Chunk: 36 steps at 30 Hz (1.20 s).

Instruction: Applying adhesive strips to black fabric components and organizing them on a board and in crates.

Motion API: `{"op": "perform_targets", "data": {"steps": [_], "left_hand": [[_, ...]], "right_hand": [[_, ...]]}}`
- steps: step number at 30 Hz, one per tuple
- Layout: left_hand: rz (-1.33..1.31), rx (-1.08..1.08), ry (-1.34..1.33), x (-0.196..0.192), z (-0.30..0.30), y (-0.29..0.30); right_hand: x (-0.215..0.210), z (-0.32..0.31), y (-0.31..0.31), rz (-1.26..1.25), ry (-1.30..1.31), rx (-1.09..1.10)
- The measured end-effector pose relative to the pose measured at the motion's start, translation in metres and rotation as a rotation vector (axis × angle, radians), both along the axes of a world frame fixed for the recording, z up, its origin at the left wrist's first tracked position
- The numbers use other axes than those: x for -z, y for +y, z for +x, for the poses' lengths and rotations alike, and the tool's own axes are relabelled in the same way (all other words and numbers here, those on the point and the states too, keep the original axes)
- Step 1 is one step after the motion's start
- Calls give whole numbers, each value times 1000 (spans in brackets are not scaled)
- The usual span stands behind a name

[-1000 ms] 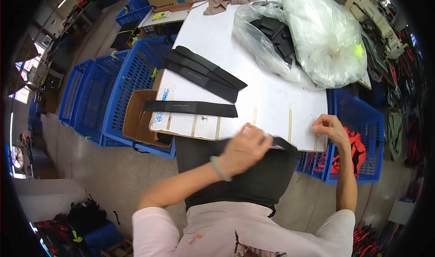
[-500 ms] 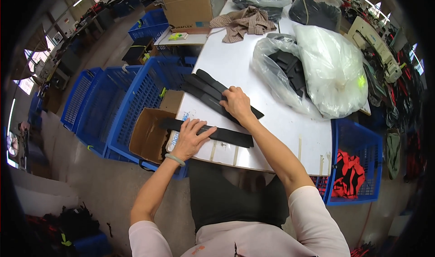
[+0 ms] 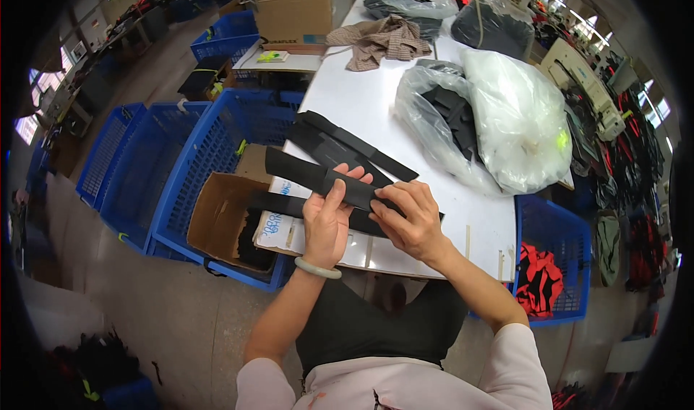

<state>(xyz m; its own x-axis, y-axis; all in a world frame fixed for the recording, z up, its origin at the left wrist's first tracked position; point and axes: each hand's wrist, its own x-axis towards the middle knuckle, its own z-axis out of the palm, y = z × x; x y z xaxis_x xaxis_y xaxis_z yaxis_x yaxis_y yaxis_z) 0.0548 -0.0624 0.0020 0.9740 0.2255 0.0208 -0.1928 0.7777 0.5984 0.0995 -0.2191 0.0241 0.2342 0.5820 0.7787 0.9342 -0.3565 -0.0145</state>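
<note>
A long flat black strip (image 3: 295, 170) is held raised above the near left part of the table. My left hand (image 3: 327, 226) is closed on its middle, palm up, the thumb over the top. Toward the strip's right end, the bent fingers of my right hand (image 3: 413, 218) pinch it; the fingertips partly hide that end. Beneath my hands another black strip (image 3: 277, 203) lies along the near edge, its left end over a cardboard box. Just beyond, several more black strips (image 3: 334, 150) lie slanting and overlapping on the white table.
Left of the table (image 3: 452, 204) stand blue crates (image 3: 189, 161), one holding an open cardboard box (image 3: 210, 218). Clear plastic bags (image 3: 517, 121) and a checked cloth (image 3: 383, 41) lie farther back. A blue crate with red-and-black fabric (image 3: 538, 276) stands at the right.
My right hand has left the strips farther back and come nearer, beside my left hand. One black strip is now lifted between both hands. My left hand has turned palm up.
</note>
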Motion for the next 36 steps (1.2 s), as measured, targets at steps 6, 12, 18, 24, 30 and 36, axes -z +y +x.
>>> {"op": "perform_targets", "data": {"steps": [6, 12, 18, 24, 30, 36], "left_hand": [[48, 88, -22, -3, -14, -45], [106, 131, -26, -10, -23, -60], [303, 1, 6, -9, -22, -74], [218, 28, 165, -20, -13, -92], [238, -1, 132, -15, -1, -91], [4, 44, 101, -16, 9, -98]], "right_hand": [[13, -24, -54, 237, 1106, 157], [9, -49, -76, 221, 1168, 89], [17, -62, -81, 265, 1185, 140], [30, -55, -95, 340, 1319, 183], [40, -53, -85, 448, 1339, 103], [45, -47, -85, 464, 1180, 193]]}}
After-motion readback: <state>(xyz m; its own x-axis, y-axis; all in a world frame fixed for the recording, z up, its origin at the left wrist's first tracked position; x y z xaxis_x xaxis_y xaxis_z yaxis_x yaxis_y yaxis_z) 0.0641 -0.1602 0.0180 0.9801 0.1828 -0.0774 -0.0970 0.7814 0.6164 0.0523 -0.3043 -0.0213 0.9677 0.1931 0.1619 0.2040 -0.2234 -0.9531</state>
